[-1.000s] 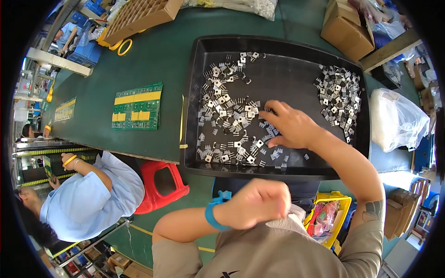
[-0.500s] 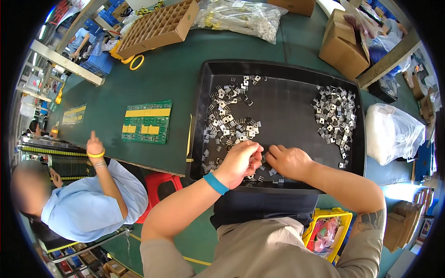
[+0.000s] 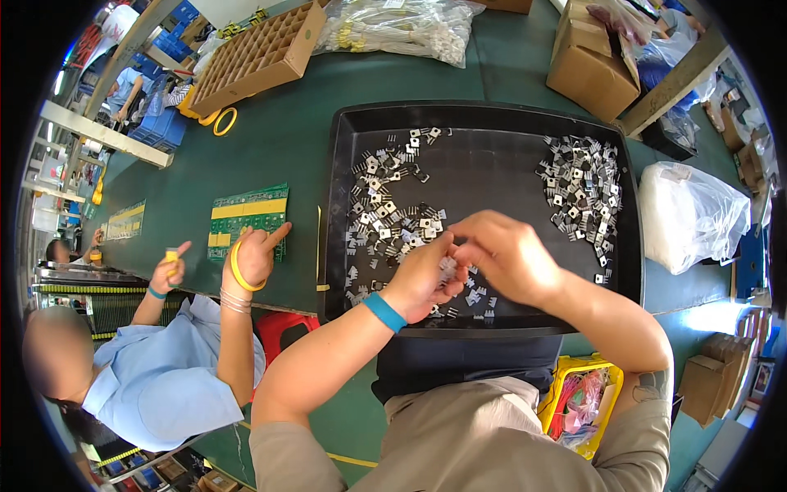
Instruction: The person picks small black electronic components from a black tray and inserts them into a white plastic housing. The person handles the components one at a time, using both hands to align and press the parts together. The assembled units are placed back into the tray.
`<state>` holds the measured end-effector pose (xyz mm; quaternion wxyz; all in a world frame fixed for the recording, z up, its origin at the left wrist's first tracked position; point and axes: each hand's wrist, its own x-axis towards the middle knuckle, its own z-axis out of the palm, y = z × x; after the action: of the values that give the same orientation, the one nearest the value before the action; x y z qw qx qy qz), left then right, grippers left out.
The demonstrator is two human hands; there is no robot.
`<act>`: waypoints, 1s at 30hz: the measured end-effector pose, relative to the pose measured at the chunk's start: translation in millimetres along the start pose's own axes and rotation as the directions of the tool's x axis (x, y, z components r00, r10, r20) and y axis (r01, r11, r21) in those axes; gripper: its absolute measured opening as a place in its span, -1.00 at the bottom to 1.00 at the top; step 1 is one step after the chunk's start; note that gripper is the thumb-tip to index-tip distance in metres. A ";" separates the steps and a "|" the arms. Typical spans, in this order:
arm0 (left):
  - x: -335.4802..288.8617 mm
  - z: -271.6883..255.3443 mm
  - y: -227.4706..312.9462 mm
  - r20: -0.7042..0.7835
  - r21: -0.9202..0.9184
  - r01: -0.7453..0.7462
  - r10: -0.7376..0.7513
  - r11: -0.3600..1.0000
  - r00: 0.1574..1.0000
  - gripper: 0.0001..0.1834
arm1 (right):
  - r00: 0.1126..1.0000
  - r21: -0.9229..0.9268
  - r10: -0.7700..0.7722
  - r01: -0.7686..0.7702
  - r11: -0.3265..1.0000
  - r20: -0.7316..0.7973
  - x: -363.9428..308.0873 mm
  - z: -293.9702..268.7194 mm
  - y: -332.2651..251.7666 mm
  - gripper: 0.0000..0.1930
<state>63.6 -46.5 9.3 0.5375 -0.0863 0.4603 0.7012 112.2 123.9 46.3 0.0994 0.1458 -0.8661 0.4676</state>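
Observation:
My left hand (image 3: 420, 275), with a teal wristband, is half curled over the near left part of a large black tray (image 3: 484, 324). Small greyish pieces show between its fingers, too blurred to name surely. Right beside it my right hand (image 3: 512, 256) reaches across, thumb and fingers pinched together at the left fingertips; what they grip is hidden. Several three-legged transistors (image 3: 379, 184) with silver tabs lie loose along the tray's left side. Another heap of transistors (image 3: 580, 184) lies on the right side. Grey comb-shaped pieces (image 3: 475, 297) are scattered just below my hands.
On the left a co-worker's hand (image 3: 250, 258) touches green circuit boards (image 3: 250, 211) with yellow strips. A divided cardboard box (image 3: 254, 61), a bag of white connectors (image 3: 398, 31) and an open carton (image 3: 592, 66) stand behind the tray. A white plastic bag (image 3: 693, 217) sits right.
My right hand has lifted and come over to the left fingertips. Greyish pieces now show in my left hand. The co-worker's hand has reached the circuit boards; the view has shifted slightly.

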 end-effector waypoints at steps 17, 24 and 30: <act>0.8 -13.2 32.8 -0.097 -0.004 -0.164 0.163 0.986 0.982 -0.67 | 0.819 -0.448 -0.233 0.498 0.743 0.524 -30.1 29.4 53.6 -0.75; 12.8 -24.4 18.1 -0.080 0.263 -0.083 0.107 0.961 0.991 -0.78 | 0.839 -0.524 -0.077 0.404 0.750 0.538 -47.7 18.2 39.2 -0.83; 20.3 -17.7 11.2 -0.074 0.285 0.107 -0.090 0.953 0.993 -0.62 | 0.936 -0.336 -0.120 0.236 0.912 0.331 -34.4 10.5 37.1 -0.82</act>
<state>39.4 -45.9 -7.0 0.5646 -0.0511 0.5686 0.5961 131.2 139.8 0.9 0.0335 0.2737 -0.9263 0.2567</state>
